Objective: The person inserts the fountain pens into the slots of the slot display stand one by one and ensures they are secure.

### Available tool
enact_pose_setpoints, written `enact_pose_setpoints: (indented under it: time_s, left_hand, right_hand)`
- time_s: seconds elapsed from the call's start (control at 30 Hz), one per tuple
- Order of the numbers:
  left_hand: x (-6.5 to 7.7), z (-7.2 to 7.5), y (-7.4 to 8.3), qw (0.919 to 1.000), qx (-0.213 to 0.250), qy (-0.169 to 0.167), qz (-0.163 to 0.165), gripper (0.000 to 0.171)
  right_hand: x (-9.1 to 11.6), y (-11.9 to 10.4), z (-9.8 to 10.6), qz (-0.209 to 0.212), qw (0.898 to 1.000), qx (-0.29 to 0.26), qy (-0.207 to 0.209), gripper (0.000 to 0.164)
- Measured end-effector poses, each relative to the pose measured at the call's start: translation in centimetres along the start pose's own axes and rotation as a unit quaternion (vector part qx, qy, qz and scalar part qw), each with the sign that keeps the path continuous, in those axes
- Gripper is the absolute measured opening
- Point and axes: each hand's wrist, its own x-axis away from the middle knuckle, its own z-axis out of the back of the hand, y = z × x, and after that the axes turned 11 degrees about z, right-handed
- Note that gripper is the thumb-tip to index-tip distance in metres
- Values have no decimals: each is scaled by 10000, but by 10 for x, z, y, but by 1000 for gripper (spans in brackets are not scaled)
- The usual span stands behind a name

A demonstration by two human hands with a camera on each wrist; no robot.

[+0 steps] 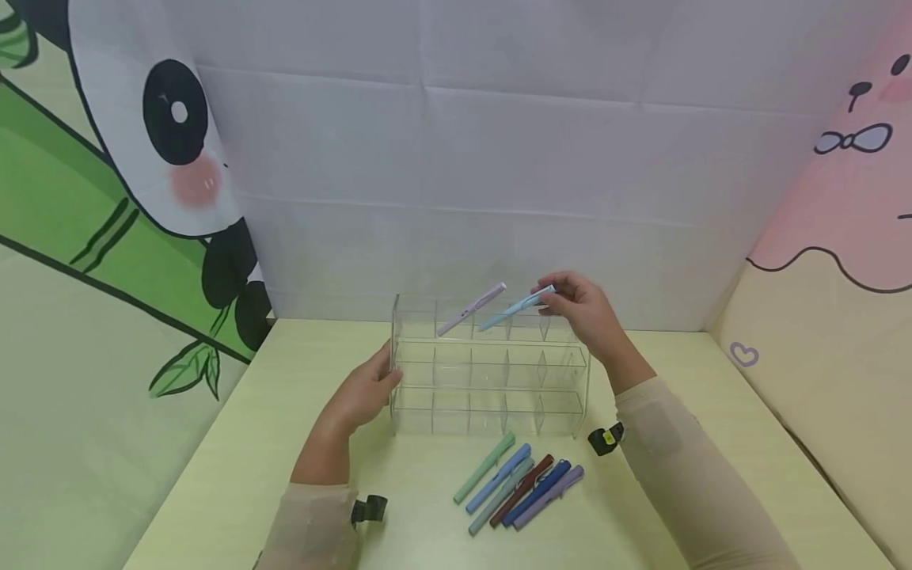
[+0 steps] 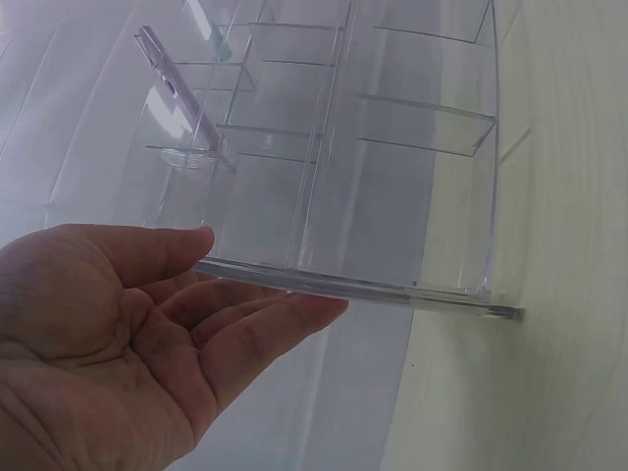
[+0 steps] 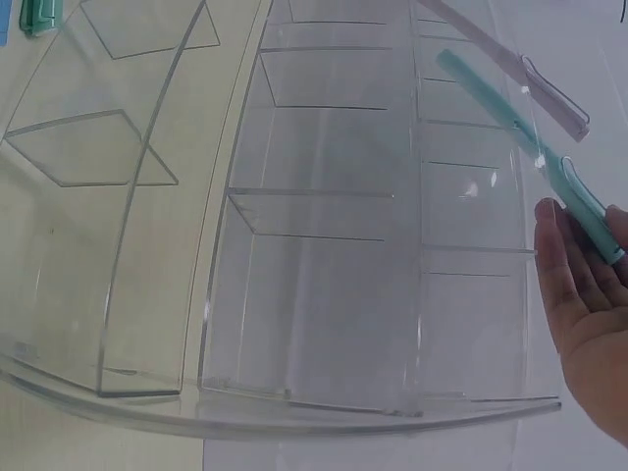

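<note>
A clear acrylic pen rack (image 1: 488,380) with stepped rows of compartments stands on the table. My left hand (image 1: 366,389) holds its left side panel, thumb on one face and fingers along the other (image 2: 265,329). Near the cap end, my right hand (image 1: 580,309) pinches a light blue pen (image 1: 516,307), tilted over the back row with its lower end at a compartment; the right wrist view shows this pen (image 3: 530,142) and its clip from close up. Left of it, a pale lilac pen (image 1: 472,309) leans in a back-row compartment, its clip end upward.
Several capped pens lie side by side in front of the rack, among them a green pen (image 1: 484,467), a dark red pen (image 1: 522,491) and a purple pen (image 1: 549,497). Behind the table hangs a pale cloth (image 1: 499,174); printed panels flank both sides.
</note>
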Motion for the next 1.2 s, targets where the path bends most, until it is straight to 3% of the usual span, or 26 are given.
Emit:
enact_pose_setpoints:
  time_s: [0.5, 0.87, 1.0, 1.2]
  left_hand:
    - [1, 0, 1, 10000, -37, 45, -56, 64]
    - [0, -1, 0, 10000, -26, 19, -67, 64]
    - [0, 0, 0, 10000, -49, 22, -58, 63]
    - [1, 1, 0, 9999, -93, -23, -52, 63]
  right_hand:
    - [0, -3, -2, -180, 9955, 764, -534, 34]
    - [1, -4, -1, -173, 9955, 702, -610, 43]
    - [3, -8, 4, -5, 9963, 770, -384, 54]
    - [24, -31, 12, 570, 9913, 1118, 393, 55]
